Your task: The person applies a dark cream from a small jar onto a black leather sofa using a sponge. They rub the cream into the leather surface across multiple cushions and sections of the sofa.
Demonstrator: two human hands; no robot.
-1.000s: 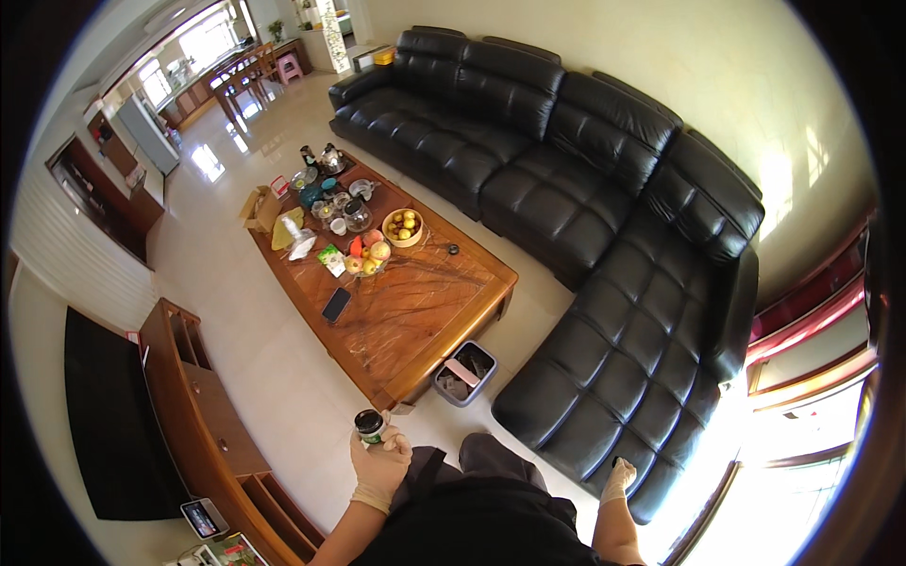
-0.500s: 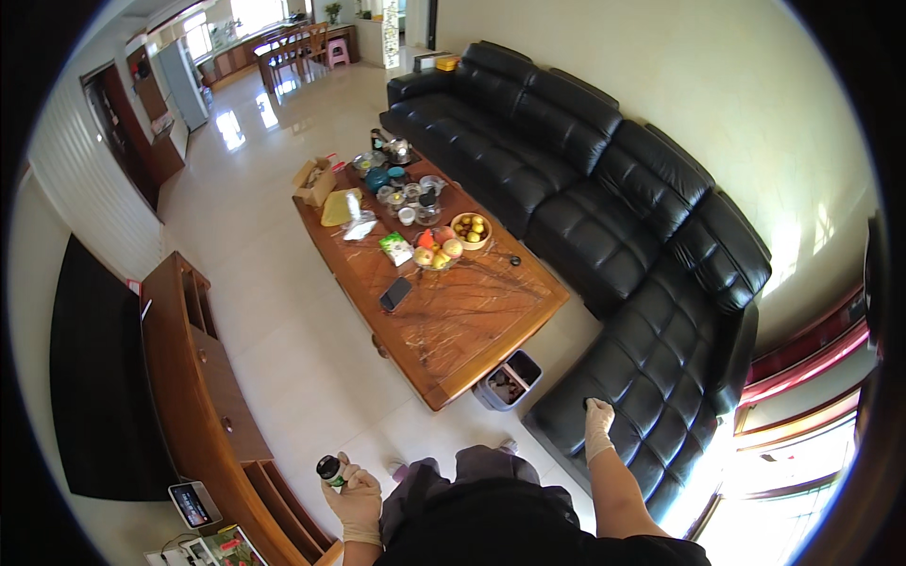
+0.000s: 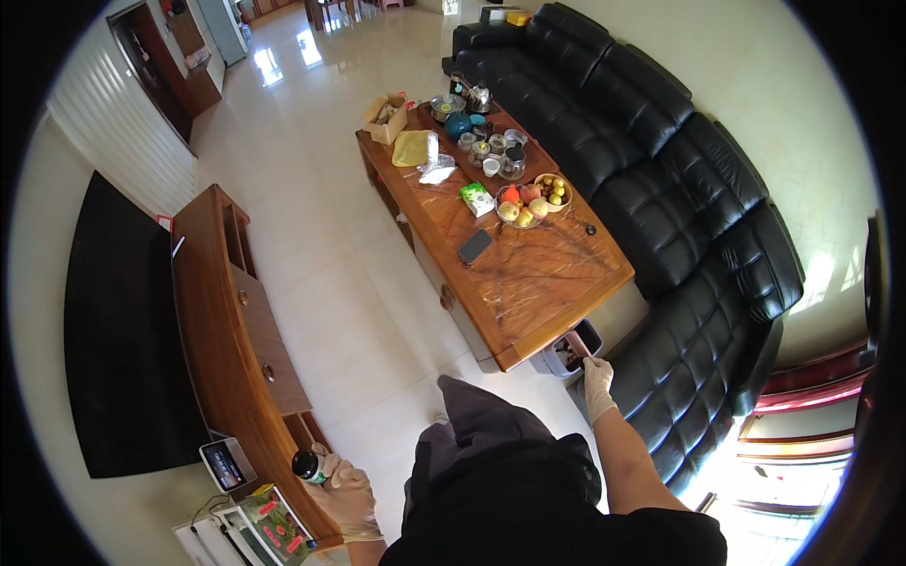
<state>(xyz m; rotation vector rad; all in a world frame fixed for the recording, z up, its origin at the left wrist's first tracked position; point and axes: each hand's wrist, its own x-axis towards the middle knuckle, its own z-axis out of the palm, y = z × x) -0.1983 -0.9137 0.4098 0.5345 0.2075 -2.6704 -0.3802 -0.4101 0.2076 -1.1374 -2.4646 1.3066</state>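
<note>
Thin whitish gloves cover both of my hands. At the lower left, my left hand (image 3: 344, 495) is wrapped round a small jar (image 3: 307, 465) with a black lid and a green-and-white label. My right hand (image 3: 598, 385), on the outstretched right arm, has its fingers pressed together; whatever they hold, if anything, is too small to make out. It is nearest to a grey bin (image 3: 593, 332) with a divider, between the wooden coffee table (image 3: 543, 283) and the black sofa. The bin has some dark waste inside and is partly hidden by the table's end.
The black leather sofa (image 3: 651, 179) curves along the right. On the table are a phone (image 3: 475, 247), a tissue pack (image 3: 478, 199), a fruit bowl (image 3: 522, 206), glass jars and a cardboard box (image 3: 386, 119). A wooden TV cabinet (image 3: 226, 311) lines the left, with a small screen (image 3: 226, 465) below it.
My view has turned, so the table and sofa now sit further right. My right hand has gone from over the sofa seat to beside the bin. My left hand still holds the jar.
</note>
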